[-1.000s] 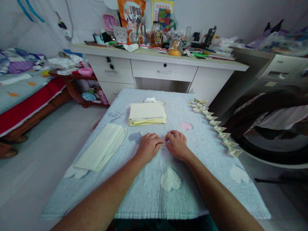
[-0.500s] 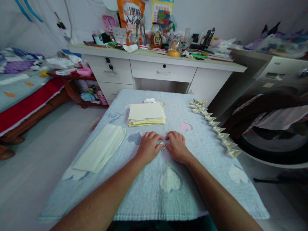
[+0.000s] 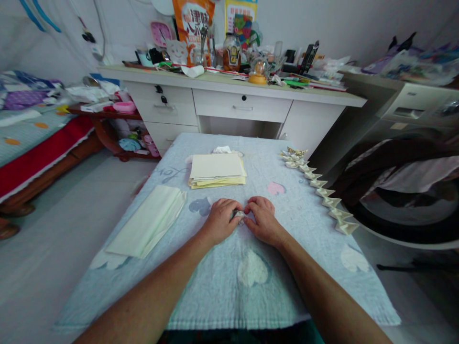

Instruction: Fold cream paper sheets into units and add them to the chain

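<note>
Between my two hands, low over the cloth-covered table (image 3: 215, 291), is a small piece of folded paper (image 3: 240, 218), mostly covered by fingers. My left hand (image 3: 223, 220) pinches it from the left, thumb towards me. From the right, my right hand (image 3: 262, 217) closes its thumb and fingertips on the same paper. Behind the hands lies a stack of cream and yellow paper sheets (image 3: 217, 167). Folded pale green-white paper (image 3: 147, 222) rests to the left. Along the right edge runs a row of several folded paper pieces (image 3: 324, 193).
A crumpled white tissue (image 3: 222, 149) sits behind the stack. Beyond the table stands a white desk (image 3: 242, 102) crowded with jars, bags and small items. A washing machine (image 3: 412, 143) is at the right, a bed (image 3: 43, 129) at the left.
My fingers have shifted slightly around the small paper; the right fingertips have come nearer the left hand. The stack and the row of folded pieces stay put.
</note>
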The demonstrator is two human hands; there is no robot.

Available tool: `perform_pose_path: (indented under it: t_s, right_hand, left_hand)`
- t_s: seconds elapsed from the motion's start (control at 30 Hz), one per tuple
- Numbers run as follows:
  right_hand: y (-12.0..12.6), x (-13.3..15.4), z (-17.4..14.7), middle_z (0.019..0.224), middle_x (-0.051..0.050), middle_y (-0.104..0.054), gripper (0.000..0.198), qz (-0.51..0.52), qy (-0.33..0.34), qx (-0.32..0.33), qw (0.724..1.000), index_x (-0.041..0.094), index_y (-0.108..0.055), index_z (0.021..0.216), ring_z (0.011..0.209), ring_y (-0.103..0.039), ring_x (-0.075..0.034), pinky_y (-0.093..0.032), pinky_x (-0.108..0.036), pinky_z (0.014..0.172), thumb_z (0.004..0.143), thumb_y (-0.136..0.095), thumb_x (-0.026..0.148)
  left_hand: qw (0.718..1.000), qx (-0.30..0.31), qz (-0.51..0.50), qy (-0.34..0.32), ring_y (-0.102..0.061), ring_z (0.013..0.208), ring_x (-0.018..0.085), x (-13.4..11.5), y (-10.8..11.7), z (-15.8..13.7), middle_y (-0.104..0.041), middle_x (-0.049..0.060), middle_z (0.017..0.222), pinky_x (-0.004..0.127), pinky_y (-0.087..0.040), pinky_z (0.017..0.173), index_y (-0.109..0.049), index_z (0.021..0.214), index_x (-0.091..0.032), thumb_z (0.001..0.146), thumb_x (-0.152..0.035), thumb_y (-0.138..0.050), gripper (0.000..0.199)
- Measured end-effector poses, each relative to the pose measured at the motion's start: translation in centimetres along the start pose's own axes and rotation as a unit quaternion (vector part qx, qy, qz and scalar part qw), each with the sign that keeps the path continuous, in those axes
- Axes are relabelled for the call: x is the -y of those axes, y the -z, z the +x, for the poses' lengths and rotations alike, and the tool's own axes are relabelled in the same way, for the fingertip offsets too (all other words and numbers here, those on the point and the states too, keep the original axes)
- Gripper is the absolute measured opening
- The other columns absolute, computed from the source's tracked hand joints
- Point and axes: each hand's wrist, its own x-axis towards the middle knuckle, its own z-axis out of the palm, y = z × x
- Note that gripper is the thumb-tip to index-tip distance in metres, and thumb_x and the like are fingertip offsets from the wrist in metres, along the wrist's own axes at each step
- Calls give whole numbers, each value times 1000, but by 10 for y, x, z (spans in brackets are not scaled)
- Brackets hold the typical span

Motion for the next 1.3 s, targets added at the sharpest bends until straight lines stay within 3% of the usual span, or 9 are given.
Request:
perform_pose_path:
  t_s: [0.13, 0.27, 0.4, 0.6, 0.97, 1.3]
  right_hand:
    - [2, 0, 0, 113, -7, -53, 10, 41, 10, -2, 999, 19, -63, 89, 111, -43, -23, -31, -41, 98, 82, -60, 26]
    - [5, 1, 1, 109, -7, -55, 10, 102, 23, -27, 994, 20, -62, 90, 107, -47, -21, -34, -37, 94, 85, -58, 28]
    - [8, 3, 1, 102, -6, -57, 10, 130, 32, -44, 990, 20, -61, 89, 102, -49, -21, -36, -35, 92, 87, -56, 29]
    - [8, 6, 2, 85, -3, -60, 10, 155, 47, -63, 985, 20, -58, 85, 88, -53, -18, -39, -31, 83, 88, -55, 29]
    - [7, 8, 1, 79, -2, -57, 15, 164, 53, -57, 983, 21, -57, 81, 83, -52, -17, -39, -30, 80, 91, -52, 31]
    - [9, 8, 1, 78, -1, -54, 13, 165, 81, -60, 981, 20, -55, 79, 81, -49, -17, -37, -29, 77, 90, -51, 25]
  left_hand:
    - [996, -9, -78, 30, -58, 86, 18, 0, 0, -1, -64, 1, 87, 31, -44, 83, -60, 91, -22, 78, -19, -60, 13]
    - [978, -51, -191, 66, -59, 91, 15, 0, 2, -2, -64, 1, 95, 28, -45, 86, -58, 105, -21, 76, -16, -61, 29]
    - [961, -65, -250, 97, -60, 88, 15, -2, 7, -1, -66, 2, 91, 27, -46, 82, -62, 105, -19, 75, -18, -61, 29]
    - [959, -62, -255, 110, -53, 67, 12, -6, 10, -1, -65, 1, 83, 23, -42, 63, -68, 94, -17, 75, -22, -61, 21]
    - [954, -50, -269, 121, -48, 57, 9, -4, 3, -2, -54, -4, 64, 20, -39, 56, -65, 86, -16, 73, -22, -62, 14]
    - [945, -31, -298, 132, -47, 57, 9, -7, 6, -2, -53, -4, 62, 20, -38, 55, -64, 81, -15, 73, -26, -65, 13]
